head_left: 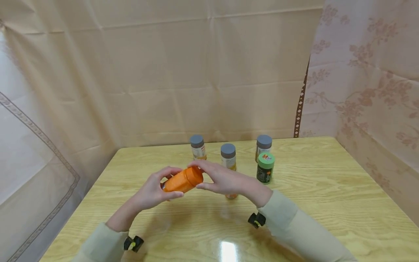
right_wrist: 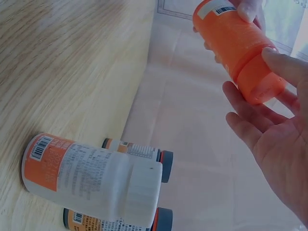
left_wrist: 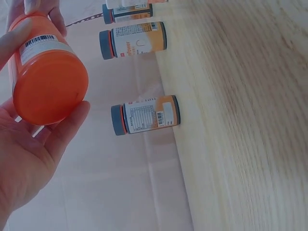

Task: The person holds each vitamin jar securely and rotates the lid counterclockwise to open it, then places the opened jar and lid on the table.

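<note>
An orange bottle was held in both hands above a wood-grain table, tilted, its base toward the person's left and its matching orange cap toward the right. The left hand grasped the bottle's body, thumb on the near side and fingers round the far side. The right hand gripped the cap end between thumb and fingers, so the two hands met at either end of the same bottle.

Beyond the grip, three grey-capped bottles stood upright: one past the cap, another past the right hand, and a third farther right. In front of that third one, right of the grip, stood a dark jar with a green lid; whether they touched could not be told. A white bottle with an orange label stood upright near the right hand, mostly hidden behind it in the head view. Beige cloth hung behind everything.
</note>
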`<action>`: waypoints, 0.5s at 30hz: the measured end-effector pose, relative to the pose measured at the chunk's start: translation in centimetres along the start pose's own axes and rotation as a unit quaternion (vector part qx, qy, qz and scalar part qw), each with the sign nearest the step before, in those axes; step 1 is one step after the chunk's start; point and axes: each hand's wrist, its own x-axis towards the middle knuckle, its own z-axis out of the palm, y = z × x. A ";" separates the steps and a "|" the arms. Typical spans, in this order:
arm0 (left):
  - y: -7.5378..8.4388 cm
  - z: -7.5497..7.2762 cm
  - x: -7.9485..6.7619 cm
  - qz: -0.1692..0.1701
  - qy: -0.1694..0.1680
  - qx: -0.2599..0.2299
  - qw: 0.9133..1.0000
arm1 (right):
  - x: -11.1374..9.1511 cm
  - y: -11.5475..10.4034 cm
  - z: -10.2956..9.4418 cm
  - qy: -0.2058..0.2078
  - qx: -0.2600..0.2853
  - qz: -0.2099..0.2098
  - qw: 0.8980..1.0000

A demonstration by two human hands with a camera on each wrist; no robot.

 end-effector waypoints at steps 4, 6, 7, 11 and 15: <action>0.0 0.1 0.1 0.005 0.003 0.010 1.000 | -0.1 0.1 0.0 0.007 -0.001 0.025 1.000; 0.0 0.1 0.2 0.009 0.005 0.015 1.000 | -0.1 0.1 0.0 0.014 0.001 0.044 0.999; -0.1 0.1 0.2 0.010 0.006 0.017 1.000 | -0.1 0.1 0.0 0.018 0.001 0.054 0.998; -0.1 0.0 0.4 0.014 0.007 0.023 1.000 | 0.2 -0.1 -0.2 0.025 0.000 0.099 0.995; 0.0 0.0 0.5 0.008 0.003 0.022 1.000 | 0.4 -0.3 -0.2 0.019 -0.016 0.130 0.991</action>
